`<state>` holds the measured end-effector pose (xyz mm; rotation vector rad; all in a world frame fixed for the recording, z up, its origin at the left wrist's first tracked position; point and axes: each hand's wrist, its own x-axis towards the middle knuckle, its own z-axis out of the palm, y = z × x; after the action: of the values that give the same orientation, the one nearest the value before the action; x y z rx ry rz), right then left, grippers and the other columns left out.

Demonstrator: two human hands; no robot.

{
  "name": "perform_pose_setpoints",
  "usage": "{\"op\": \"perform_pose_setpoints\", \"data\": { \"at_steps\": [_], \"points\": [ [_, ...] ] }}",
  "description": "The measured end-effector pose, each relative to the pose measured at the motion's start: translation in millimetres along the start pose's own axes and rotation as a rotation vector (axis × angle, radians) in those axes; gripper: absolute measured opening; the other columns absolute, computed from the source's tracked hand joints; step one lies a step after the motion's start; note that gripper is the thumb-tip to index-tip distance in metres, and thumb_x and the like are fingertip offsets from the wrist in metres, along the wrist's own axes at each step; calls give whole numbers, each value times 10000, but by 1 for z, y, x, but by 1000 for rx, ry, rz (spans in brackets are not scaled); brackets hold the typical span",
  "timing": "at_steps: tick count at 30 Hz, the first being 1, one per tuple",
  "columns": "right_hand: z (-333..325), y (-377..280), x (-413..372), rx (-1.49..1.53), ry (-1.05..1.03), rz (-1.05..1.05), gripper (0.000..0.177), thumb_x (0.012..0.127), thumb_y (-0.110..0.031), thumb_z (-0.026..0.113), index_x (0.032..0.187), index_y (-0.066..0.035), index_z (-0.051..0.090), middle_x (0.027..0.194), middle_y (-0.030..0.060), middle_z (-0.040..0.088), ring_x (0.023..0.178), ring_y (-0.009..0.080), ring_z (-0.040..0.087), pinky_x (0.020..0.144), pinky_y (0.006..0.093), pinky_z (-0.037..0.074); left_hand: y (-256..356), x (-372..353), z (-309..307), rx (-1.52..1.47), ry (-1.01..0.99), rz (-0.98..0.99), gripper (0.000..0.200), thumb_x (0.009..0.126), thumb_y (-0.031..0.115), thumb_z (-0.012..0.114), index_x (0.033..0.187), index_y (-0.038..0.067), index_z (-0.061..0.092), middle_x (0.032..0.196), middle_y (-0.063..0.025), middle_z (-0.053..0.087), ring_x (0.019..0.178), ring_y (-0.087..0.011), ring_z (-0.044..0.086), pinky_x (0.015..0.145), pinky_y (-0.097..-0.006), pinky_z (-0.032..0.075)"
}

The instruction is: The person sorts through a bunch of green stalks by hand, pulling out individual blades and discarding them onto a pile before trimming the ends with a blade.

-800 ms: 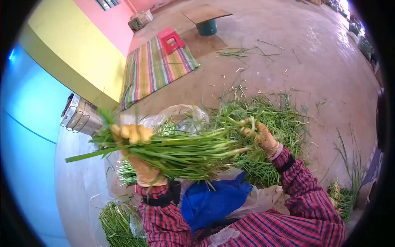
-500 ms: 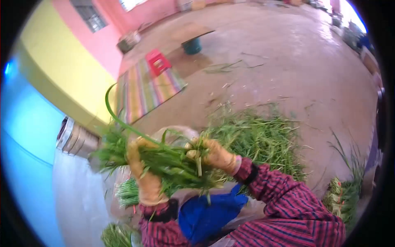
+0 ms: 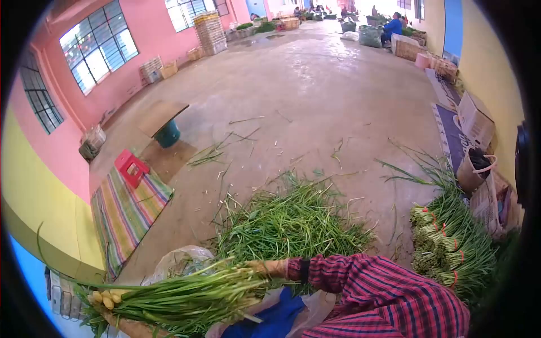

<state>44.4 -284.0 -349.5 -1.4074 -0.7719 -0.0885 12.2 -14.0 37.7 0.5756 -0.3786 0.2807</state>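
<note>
A long bunch of green stalks lies across my lap at the lower left. Gloved in tan, my left hand is wrapped round its leafy left part, with yellowish fingertips showing on top. At the pale cut ends, my right hand touches the bunch; its fingers are mostly hidden behind the stalks. Just beyond, a loose pile of green stalks covers the floor. Blue cloth shows beneath the bunch.
Banded green bundles lie at the right beside a bucket. A striped mat with a red stool is at the left, near a board on a teal tub. A person in blue sits far back.
The view has swung right and up, showing more of the room. The bunch now lies more spread out, lower left in view, with my hands farther apart along it.
</note>
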Motion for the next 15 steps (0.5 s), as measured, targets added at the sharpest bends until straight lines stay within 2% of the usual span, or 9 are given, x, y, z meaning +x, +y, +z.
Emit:
{"op": "perform_pose_setpoints", "data": {
  "at_steps": [1, 3, 4, 8, 9, 11, 12, 13, 15],
  "points": [
    [7, -73, 23, 316, -156, 345, 449, 955, -334, 598, 1311, -76, 503, 888, 21, 641, 734, 162, 594, 616, 311, 488, -9, 0, 15, -5, 2, -5, 300, 1008, 309, 500, 779, 117, 532, 695, 24, 539, 633, -101, 513, 641, -239, 499],
    [22, -137, 44, 497, -275, 496, 452, 958, -323, 593, 1323, -76, 497, 938, 34, 632, 777, 170, 592, 652, 315, 488, -26, 2, 35, 405, 392, 191, 275, 1001, 326, 515, 821, 118, 517, 736, 23, 534, 661, -95, 517, 630, -238, 492],
    [26, -152, 47, 515, -294, 509, 453, 959, -318, 590, 1330, -75, 493, 963, 40, 628, 798, 175, 591, 669, 318, 488, -35, -3, 56, 352, 498, 137, 272, 997, 348, 523, 876, 106, 512, 740, 29, 489, 670, -87, 495, 598, -233, 466],
    [15, -177, 28, 552, -261, 625, 460, 964, -296, 580, 1354, -74, 480, 1064, 66, 612, 884, 191, 586, 741, 327, 487, -13, 12, -31, 787, 130, 128, 325, 981, 424, 534, 958, 101, 559, 708, 23, 435, 626, -100, 450, 552, -216, 412],
    [9, -178, 18, 559, -230, 672, 462, 965, -291, 577, 1361, -74, 477, 1089, 72, 607, 905, 195, 584, 759, 329, 487, -9, 17, -39, 786, 128, 129, 325, 981, 424, 534, 958, 101, 559, 708, 23, 435, 626, -100, 450, 552, -216, 412],
    [-8, -173, -9, 570, -130, 776, 466, 968, -280, 572, 1373, -73, 470, 1139, 85, 599, 948, 204, 582, 795, 333, 487, 2, 28, -54, 883, 431, 421, 336, 981, 447, 516, 958, 117, 575, 725, 8, 516, 639, -102, 507, 566, -217, 446],
    [-17, -172, -23, 586, -64, 834, 468, 969, -275, 569, 1379, -73, 466, 1164, 91, 595, 969, 208, 581, 813, 336, 487, 40, 42, -82, 595, 321, 95, 350, 991, 430, 487, 1068, 104, 587, 870, -18, 612, 751, -106, 590, 659, -250, 517],
    [-29, -172, -36, 614, 20, 893, 471, 970, -269, 566, 1385, -72, 463, 1189, 98, 591, 990, 212, 579, 831, 338, 487, 39, 35, -53, 590, 320, 96, 350, 991, 430, 487, 1068, 104, 587, 870, -18, 612, 751, -106, 590, 659, -250, 517],
    [-51, -177, -51, 649, 188, 998, 476, 973, -258, 561, 1398, -72, 456, 1240, 110, 582, 1033, 220, 577, 867, 342, 486, 17, 17, 22, 559, 639, 286, 463, 1030, 349, 399, 1349, 17, 439, 1255, -144, 526, 1104, -186, 536, 965, -351, 465]
  ]
}}
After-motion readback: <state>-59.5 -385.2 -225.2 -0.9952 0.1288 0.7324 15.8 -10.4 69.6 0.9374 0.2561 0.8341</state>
